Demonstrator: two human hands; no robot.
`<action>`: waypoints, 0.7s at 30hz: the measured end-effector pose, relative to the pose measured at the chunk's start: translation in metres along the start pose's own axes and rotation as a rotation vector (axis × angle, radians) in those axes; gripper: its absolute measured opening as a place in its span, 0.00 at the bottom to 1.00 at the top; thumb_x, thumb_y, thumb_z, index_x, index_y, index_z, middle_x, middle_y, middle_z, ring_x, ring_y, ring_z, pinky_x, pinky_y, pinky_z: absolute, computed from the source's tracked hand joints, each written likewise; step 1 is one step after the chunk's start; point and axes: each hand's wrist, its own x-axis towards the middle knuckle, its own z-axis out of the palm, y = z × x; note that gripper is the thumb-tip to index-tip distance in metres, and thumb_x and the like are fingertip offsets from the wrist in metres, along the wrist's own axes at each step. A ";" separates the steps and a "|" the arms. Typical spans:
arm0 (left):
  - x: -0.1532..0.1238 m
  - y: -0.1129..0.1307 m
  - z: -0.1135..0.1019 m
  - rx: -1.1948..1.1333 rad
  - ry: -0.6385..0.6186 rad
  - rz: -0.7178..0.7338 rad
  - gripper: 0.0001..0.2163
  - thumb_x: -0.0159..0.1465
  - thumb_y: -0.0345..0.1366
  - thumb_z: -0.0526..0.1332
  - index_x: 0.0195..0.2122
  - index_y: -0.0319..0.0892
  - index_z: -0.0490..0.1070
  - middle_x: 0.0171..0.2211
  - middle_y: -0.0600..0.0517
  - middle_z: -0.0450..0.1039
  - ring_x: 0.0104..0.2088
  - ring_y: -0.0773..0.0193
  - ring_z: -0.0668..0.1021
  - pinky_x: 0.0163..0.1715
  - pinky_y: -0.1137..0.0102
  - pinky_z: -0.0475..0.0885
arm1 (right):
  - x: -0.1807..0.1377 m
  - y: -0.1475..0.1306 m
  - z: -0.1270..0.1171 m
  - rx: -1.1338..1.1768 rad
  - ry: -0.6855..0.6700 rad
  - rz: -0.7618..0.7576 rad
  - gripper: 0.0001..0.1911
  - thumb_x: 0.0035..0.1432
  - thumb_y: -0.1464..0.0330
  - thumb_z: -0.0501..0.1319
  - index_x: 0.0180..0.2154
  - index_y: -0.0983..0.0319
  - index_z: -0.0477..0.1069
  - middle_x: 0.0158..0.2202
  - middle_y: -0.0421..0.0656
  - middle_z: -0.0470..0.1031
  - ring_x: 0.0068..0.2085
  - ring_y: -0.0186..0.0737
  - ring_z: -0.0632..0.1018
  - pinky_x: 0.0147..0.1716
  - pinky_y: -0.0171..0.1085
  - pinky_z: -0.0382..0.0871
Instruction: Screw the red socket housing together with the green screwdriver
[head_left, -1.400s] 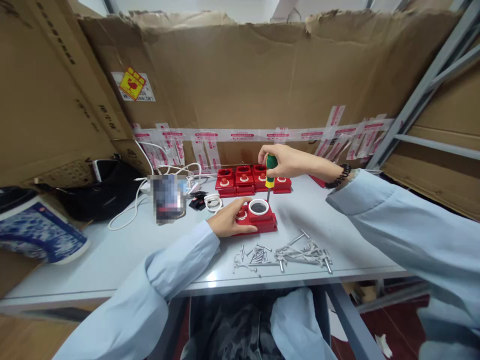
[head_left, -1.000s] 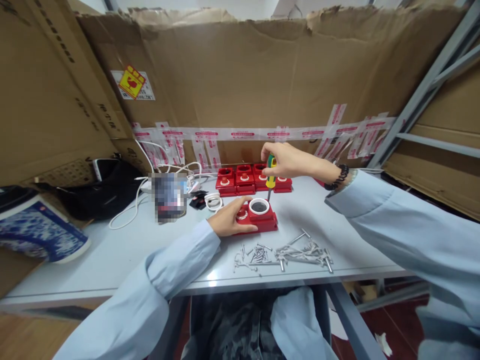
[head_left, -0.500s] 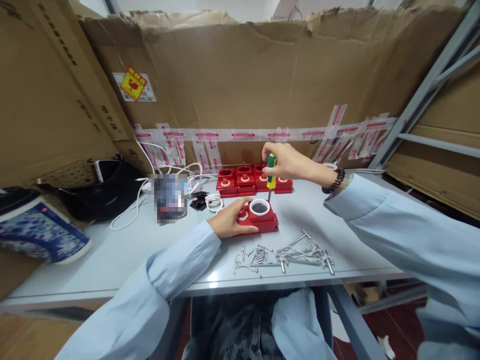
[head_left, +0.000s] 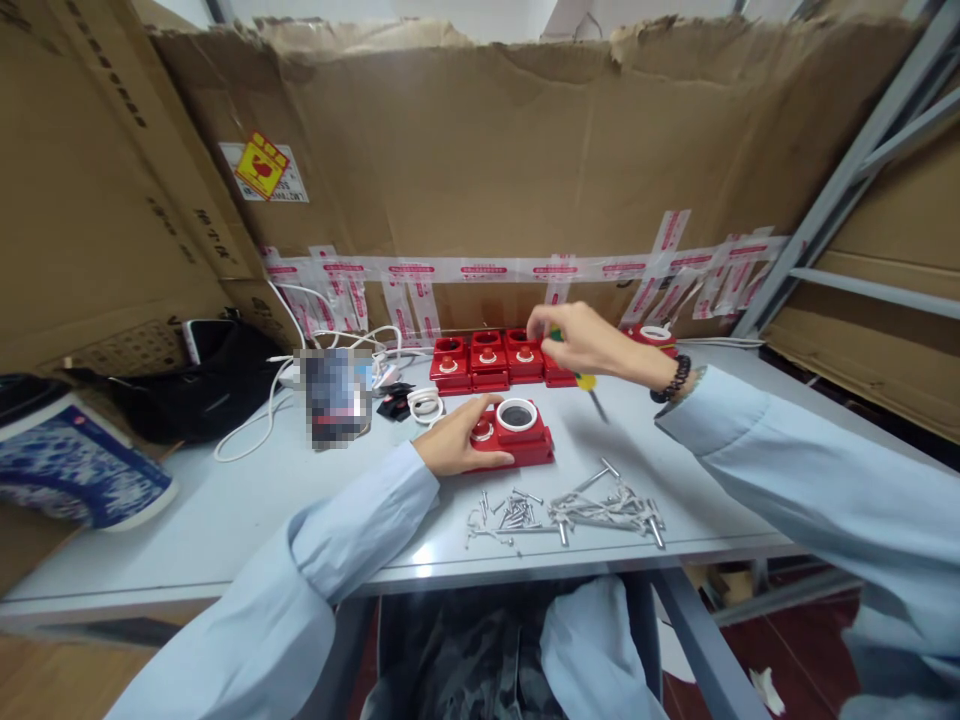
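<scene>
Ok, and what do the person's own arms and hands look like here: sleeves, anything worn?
Both arms are in long, loose, pale blue sleeves, the left sleeve and the right sleeve, with plain cuffs at the wrists. Both the left hand and the right hand are bare, with no gloves. A dark beaded bracelet circles the right wrist. No rings, watch or markings are visible.
</scene>
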 end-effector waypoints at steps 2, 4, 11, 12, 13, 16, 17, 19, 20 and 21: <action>0.000 -0.001 0.000 0.001 -0.002 0.000 0.36 0.53 0.51 0.66 0.58 0.44 0.54 0.56 0.43 0.64 0.55 0.50 0.69 0.56 0.57 0.63 | -0.006 0.011 0.014 0.088 -0.347 -0.016 0.11 0.52 0.71 0.55 0.34 0.63 0.75 0.30 0.43 0.77 0.28 0.35 0.74 0.30 0.34 0.63; 0.000 -0.002 0.001 0.002 0.001 0.008 0.36 0.52 0.51 0.66 0.58 0.45 0.55 0.56 0.43 0.64 0.56 0.50 0.69 0.56 0.57 0.63 | -0.012 0.020 0.026 0.117 -0.482 -0.045 0.12 0.50 0.66 0.60 0.36 0.63 0.77 0.33 0.44 0.78 0.31 0.36 0.74 0.31 0.34 0.64; 0.000 -0.001 0.001 -0.022 0.006 0.022 0.35 0.52 0.50 0.67 0.58 0.45 0.55 0.56 0.43 0.65 0.54 0.51 0.70 0.55 0.57 0.64 | -0.014 0.025 0.041 0.135 -0.523 -0.041 0.13 0.49 0.68 0.60 0.37 0.63 0.78 0.33 0.43 0.79 0.29 0.35 0.74 0.31 0.33 0.64; 0.000 -0.001 0.000 -0.023 0.007 0.017 0.35 0.52 0.50 0.67 0.58 0.45 0.55 0.55 0.43 0.65 0.54 0.51 0.70 0.55 0.57 0.64 | -0.014 0.024 0.041 0.112 -0.510 -0.053 0.13 0.49 0.68 0.59 0.37 0.63 0.78 0.34 0.44 0.79 0.31 0.35 0.74 0.32 0.33 0.64; 0.000 -0.001 0.000 -0.020 0.008 0.014 0.35 0.52 0.50 0.67 0.58 0.45 0.56 0.55 0.43 0.65 0.54 0.51 0.70 0.55 0.57 0.64 | -0.013 0.023 0.041 0.089 -0.499 -0.065 0.13 0.49 0.69 0.59 0.36 0.64 0.78 0.34 0.45 0.79 0.32 0.36 0.75 0.32 0.33 0.64; 0.001 0.000 0.000 -0.010 0.006 0.010 0.36 0.52 0.49 0.67 0.58 0.44 0.56 0.55 0.42 0.65 0.54 0.50 0.70 0.55 0.56 0.64 | -0.014 0.018 0.039 0.010 -0.473 -0.078 0.12 0.49 0.69 0.59 0.35 0.64 0.78 0.34 0.46 0.79 0.32 0.38 0.75 0.32 0.34 0.63; 0.001 0.000 0.001 -0.012 0.008 0.010 0.36 0.52 0.49 0.67 0.58 0.44 0.56 0.55 0.42 0.65 0.54 0.50 0.70 0.55 0.56 0.64 | -0.015 0.016 0.039 -0.015 -0.471 -0.080 0.11 0.49 0.68 0.60 0.35 0.64 0.78 0.33 0.46 0.79 0.31 0.38 0.75 0.31 0.34 0.63; 0.001 0.000 0.001 -0.019 0.014 0.008 0.36 0.52 0.49 0.67 0.58 0.44 0.56 0.55 0.42 0.65 0.54 0.50 0.70 0.55 0.56 0.64 | -0.018 0.013 0.039 -0.067 -0.469 -0.089 0.11 0.51 0.68 0.60 0.35 0.64 0.77 0.31 0.47 0.78 0.30 0.38 0.74 0.30 0.34 0.61; 0.001 0.000 0.001 -0.019 0.017 0.008 0.36 0.51 0.49 0.67 0.58 0.44 0.56 0.55 0.42 0.65 0.54 0.50 0.70 0.55 0.55 0.64 | -0.019 0.011 0.041 -0.094 -0.466 -0.098 0.11 0.51 0.67 0.60 0.35 0.64 0.77 0.31 0.47 0.78 0.30 0.38 0.74 0.29 0.34 0.61; 0.001 0.000 0.001 -0.015 0.018 0.006 0.36 0.51 0.49 0.67 0.58 0.44 0.55 0.56 0.42 0.64 0.54 0.50 0.70 0.55 0.55 0.64 | -0.020 0.010 0.042 -0.118 -0.461 -0.111 0.11 0.52 0.67 0.59 0.36 0.64 0.77 0.30 0.47 0.78 0.29 0.38 0.74 0.29 0.35 0.60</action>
